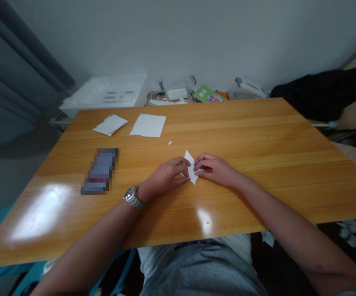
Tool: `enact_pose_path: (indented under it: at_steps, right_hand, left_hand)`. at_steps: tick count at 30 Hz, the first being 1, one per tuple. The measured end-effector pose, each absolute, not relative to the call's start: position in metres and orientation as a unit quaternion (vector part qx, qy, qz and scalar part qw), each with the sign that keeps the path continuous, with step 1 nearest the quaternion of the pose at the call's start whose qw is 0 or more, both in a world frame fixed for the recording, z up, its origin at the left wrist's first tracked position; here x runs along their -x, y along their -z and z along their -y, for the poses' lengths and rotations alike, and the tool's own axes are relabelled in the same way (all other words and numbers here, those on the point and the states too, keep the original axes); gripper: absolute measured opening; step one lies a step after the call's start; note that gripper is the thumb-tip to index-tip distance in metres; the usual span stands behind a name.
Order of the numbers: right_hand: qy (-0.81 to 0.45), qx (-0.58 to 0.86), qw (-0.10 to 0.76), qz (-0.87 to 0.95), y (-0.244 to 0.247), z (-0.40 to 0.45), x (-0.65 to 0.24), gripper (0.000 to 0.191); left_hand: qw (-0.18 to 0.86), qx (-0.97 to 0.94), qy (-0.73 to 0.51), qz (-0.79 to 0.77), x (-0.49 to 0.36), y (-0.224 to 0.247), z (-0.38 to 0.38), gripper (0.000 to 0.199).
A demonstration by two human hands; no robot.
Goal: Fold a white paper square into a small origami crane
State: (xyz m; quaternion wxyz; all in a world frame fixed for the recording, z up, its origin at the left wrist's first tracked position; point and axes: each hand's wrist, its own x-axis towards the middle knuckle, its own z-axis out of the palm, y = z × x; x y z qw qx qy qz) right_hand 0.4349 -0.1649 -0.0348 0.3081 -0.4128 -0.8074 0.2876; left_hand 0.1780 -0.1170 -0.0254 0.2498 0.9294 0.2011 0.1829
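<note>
A small piece of folded white paper [191, 165] lies on the wooden table [242, 135] between my two hands, one pointed corner facing away from me. My left hand [168, 174], with a silver watch on its wrist, has its curled fingers on the paper's left side. From the right, the fingers of my right hand [216, 168] bend onto the paper's right side. Both hands hold the paper against the tabletop. Parts of its side corners are hidden under the fingers.
A square white sheet [148, 125] and a stack of folded paper [111, 124] lie at the back left. A small scrap [169, 143] sits beyond my left hand. A blurred dark phone-like object [100, 170] lies left. Behind the table stand a white tray [104, 92] and a green booklet [209, 94].
</note>
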Motion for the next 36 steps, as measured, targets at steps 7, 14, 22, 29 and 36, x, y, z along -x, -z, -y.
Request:
enact_pose_path:
  at_steps: [7, 14, 22, 29, 36]
  right_hand:
    - [-0.288, 0.407, 0.317, 0.807, 0.0339, 0.1657, -0.4345, 0.007]
    - [-0.284, 0.406, 0.315, 0.809, 0.0352, 0.1653, -0.4346, 0.008]
    - [-0.289, 0.402, 0.311, 0.811, 0.0341, 0.1659, -0.4342, 0.008]
    - [-0.296, 0.400, 0.304, 0.812, 0.0295, 0.1685, -0.4334, 0.015]
    - [-0.294, 0.392, 0.300, 0.818, 0.0296, 0.1682, -0.4342, 0.023]
  left_hand:
    - [0.260, -0.925, -0.186, -0.204, -0.1782, 0.0248, 0.1172, 0.010]
    - [0.255, -0.924, -0.196, -0.207, -0.1797, 0.0256, 0.1183, 0.006]
    - [0.258, -0.922, -0.194, -0.211, -0.1800, 0.0277, 0.1178, 0.008]
    - [0.248, -0.927, -0.186, -0.213, -0.1809, 0.0289, 0.1168, 0.009]
    - [0.229, -0.928, -0.178, -0.234, -0.1844, 0.0228, 0.1193, 0.011]
